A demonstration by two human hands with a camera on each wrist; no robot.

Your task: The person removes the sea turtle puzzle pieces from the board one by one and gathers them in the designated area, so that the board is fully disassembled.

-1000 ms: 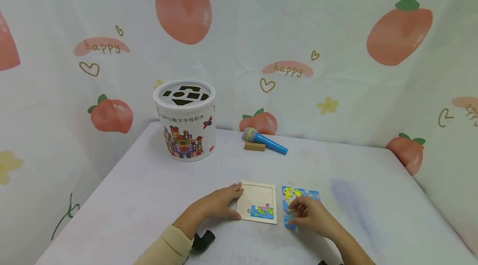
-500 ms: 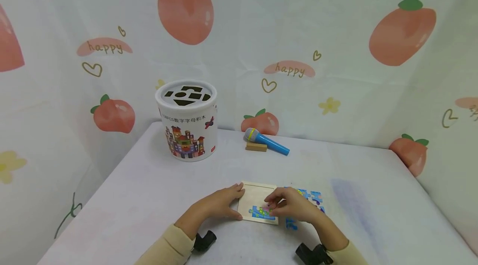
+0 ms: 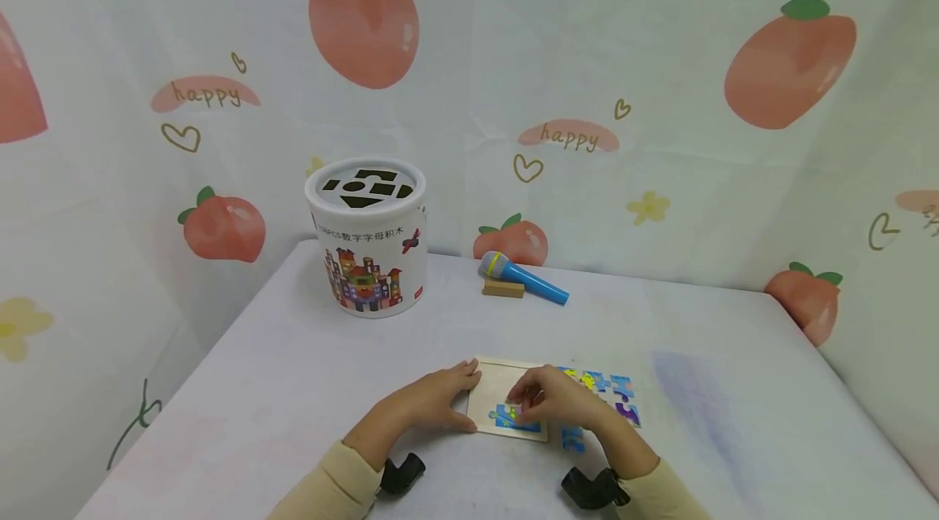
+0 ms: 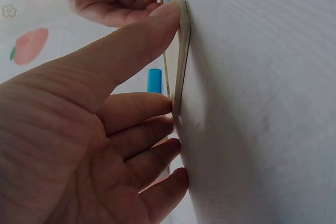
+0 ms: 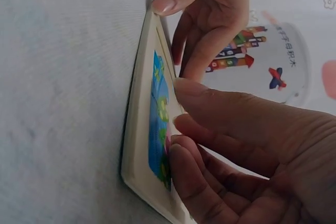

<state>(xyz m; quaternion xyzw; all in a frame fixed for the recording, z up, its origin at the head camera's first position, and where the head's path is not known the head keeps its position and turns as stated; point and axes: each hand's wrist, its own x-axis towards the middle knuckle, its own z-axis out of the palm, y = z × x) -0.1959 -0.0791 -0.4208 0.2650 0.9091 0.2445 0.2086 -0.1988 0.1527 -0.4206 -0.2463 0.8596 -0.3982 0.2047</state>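
In the head view a square wooden puzzle board [image 3: 506,371] with a raised rim lies on the table. Joined blue puzzle pieces [image 5: 157,124] with green and pink prints fill part of one side. My left hand [image 3: 421,406] rests at the board's left edge, thumb [image 4: 165,14] on one corner and fingers spread toward the other. Above the joined pieces is my right hand [image 3: 565,402], thumb and fingers bent, fingertips close to the pink print. Whether it pinches a piece cannot be seen. Loose jigsaw pieces [image 3: 622,386] lie just right of the board, partly hidden by that hand.
A large white block bucket [image 3: 367,239] stands at the back left. A blue toy microphone [image 3: 528,279] and a small wooden block [image 3: 503,289] lie at the back middle. Behind the white-covered table [image 3: 440,332] hangs a peach-printed cloth [image 3: 455,55].
My right hand has moved left from the loose pieces to over the board, then slightly further left above the joined pieces. The left hand has kept its place at the board's edge.
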